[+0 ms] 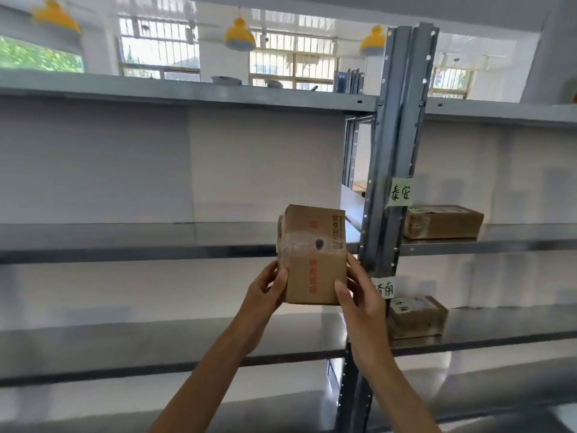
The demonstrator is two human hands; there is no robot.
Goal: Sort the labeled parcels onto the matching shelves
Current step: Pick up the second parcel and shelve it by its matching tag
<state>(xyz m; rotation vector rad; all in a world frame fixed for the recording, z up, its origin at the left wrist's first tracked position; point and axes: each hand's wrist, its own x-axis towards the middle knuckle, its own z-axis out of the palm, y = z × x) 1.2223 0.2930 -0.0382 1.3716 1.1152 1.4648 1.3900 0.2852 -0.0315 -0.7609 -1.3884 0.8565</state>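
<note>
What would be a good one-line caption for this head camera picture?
Both hands, left hand and right hand, hold a cardboard parcel before grey shelves.

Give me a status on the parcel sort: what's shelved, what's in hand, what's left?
Done: two parcels sit on the right-hand shelves, one by the upper note, one by the lower note. In hand: the left hand and right hand hold a cardboard box up before the rack. Left: shelving this box; its label isn't visible. Any further parcels are out of view.
</note>
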